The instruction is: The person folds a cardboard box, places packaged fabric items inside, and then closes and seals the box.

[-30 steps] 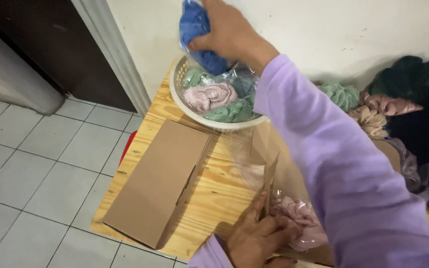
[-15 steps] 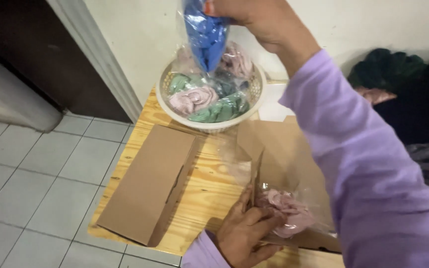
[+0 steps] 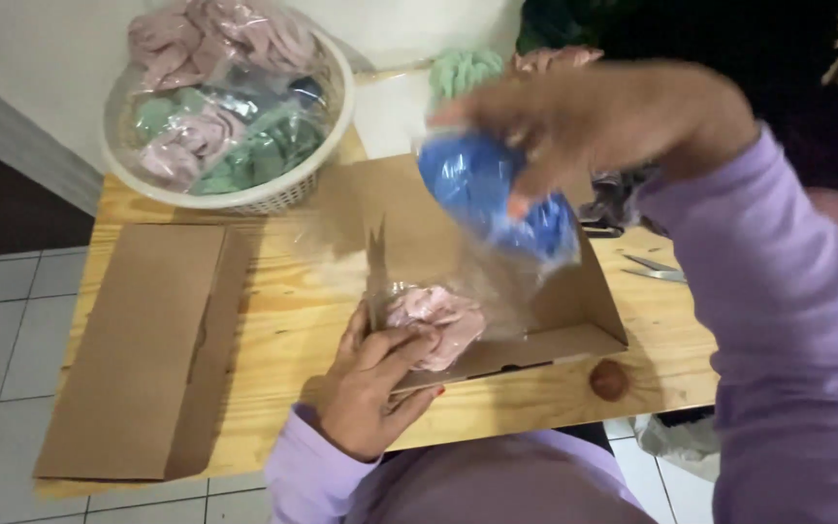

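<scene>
Head view: we look down at a wood table (image 3: 273,320). Our right hand (image 3: 603,121) is up at about 1 o'clock. Its fingers curl shut on a blue puff (image 3: 492,189) in a clear bag. The bag hangs in the air over an open brown box (image 3: 574,291). It does not touch the box.

Our left hand (image 3: 370,383) is down at 6 o'clock. It rests on the near edge of the box, fingers bent loosely. The fingertips press on a pink puff (image 3: 438,320), also in a clear bag, that lies in the box. We cannot tell if the hand grips it or only holds it down.

We think the blue puff is soft and very light, like yarn or fluffy cloth. It will squish if we squeeze. The clear bag looks smooth and may slip, so it is best to hold the puff around its middle, through the bag, not by the loose end.

At 11 o'clock sits a white basket (image 3: 273,194) full of more bagged puffs, pink and green. At 9 o'clock a flat brown lid (image 3: 133,340) lies on the table, well apart from the box. At 3 o'clock we see scissors (image 3: 657,269) just beside the box. At 12 o'clock, past the box, lie a pale green puff (image 3: 463,70) and dark cloth (image 3: 691,29).
</scene>
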